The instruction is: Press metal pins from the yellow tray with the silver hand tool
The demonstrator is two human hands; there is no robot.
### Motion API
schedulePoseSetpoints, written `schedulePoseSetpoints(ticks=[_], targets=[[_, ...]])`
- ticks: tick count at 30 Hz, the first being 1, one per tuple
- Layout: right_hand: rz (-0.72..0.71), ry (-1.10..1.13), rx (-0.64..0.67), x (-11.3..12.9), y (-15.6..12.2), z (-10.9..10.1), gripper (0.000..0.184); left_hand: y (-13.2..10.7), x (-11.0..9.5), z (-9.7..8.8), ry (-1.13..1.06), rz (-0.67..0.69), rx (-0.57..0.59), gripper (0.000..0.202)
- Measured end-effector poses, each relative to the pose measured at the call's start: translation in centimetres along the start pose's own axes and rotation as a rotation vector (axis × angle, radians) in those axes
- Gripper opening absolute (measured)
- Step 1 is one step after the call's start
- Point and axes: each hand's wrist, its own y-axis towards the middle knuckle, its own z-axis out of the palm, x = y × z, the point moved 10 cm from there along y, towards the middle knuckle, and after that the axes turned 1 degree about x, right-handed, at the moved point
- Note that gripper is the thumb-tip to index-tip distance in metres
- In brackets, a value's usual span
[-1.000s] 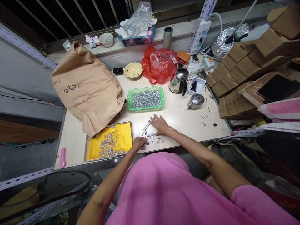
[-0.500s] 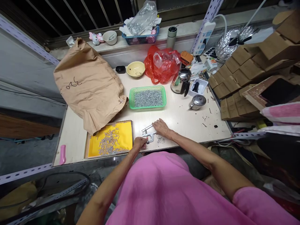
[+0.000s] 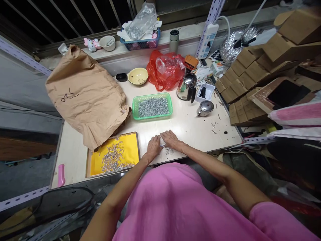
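Observation:
My right hand [image 3: 171, 140] is closed on a small silver metal hand tool [image 3: 162, 145], low over the table near its front edge. My left hand [image 3: 153, 147] lies on the tool's other side with its fingers curled over it, close beside the right fingertips. The two hands hide most of the tool, so its exact kind cannot be made out. Small shiny metal bits [image 3: 169, 151] lie just below my right hand. To the left, a shallow tray with a yellow lining [image 3: 132, 144] carries many short metal pins [image 3: 112, 157]. Beyond the hands, a green plastic basket [image 3: 135, 115] contains many similar metal pieces [image 3: 153, 107].
A large brown paper sack [image 3: 87, 97] leans over the table's left side. A steel kettle [image 3: 187, 87], a lidded metal cup [image 3: 205, 108], a red plastic bag [image 3: 163, 72] and a yellow bowl [image 3: 137, 76] stand behind. Cardboard boxes [image 3: 240, 83] are stacked at right.
My left hand has moved from the tool's near end up onto it, beside my right hand, and now covers it. The whole view has shifted slightly.

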Motion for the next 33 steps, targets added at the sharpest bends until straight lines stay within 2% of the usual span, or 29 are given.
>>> schedulePoseSetpoints(ticks=[2, 4, 7, 13, 16, 18, 22, 26, 30, 33], targets=[[0.039, 0.002, 0.013, -0.9, -0.3, 0.0, 0.078, 0.1, 0.0, 0.2, 0.033, -0.002, 0.03, 0.064], [0.04, -0.009, 0.031, -1.4, -0.4, 0.1, 0.078, 0.2, -0.1, 0.0, 0.046, -0.021, 0.038, 0.066], [-0.003, -0.031, 0.05, -1.4, -0.3, 0.2, 0.063, 0.7, -0.8, -0.3, 0.042, -0.02, 0.039, 0.061], [-0.029, -0.03, 0.06, -1.2, -0.3, 0.7, 0.027, 1.7, -1.6, 0.0, 0.071, 0.023, 0.122, 0.027], [-0.032, -0.01, 0.072, -1.1, -0.3, 1.1, 0.019, 1.9, -1.2, 0.3, 0.053, 0.022, 0.141, 0.015], [-0.023, 0.003, 0.093, -1.1, -0.2, 1.4, 0.02, 2.1, -1.0, 0.4, 0.034, 0.017, 0.147, 0.011], [0.012, 0.006, 0.104, -1.0, -0.2, 1.7, 0.025, 2.4, -0.8, 0.6, -0.001, 0.021, 0.132, 0.013], [0.03, -0.002, 0.064, -1.2, -0.6, 0.7, 0.02, 2.2, -0.6, 0.2, -0.035, 0.024, 0.076, 0.015], [0.021, 0.055, 0.026, -1.5, -1.7, -0.6, 0.045, 0.6, -1.0, -0.1, -0.101, 0.045, -0.027, 0.041], [0.059, 0.086, 0.016, -2.2, -2.1, -0.7, 0.032, -1.4, -1.9, 0.2, -0.108, 0.091, -0.085, 0.041]])
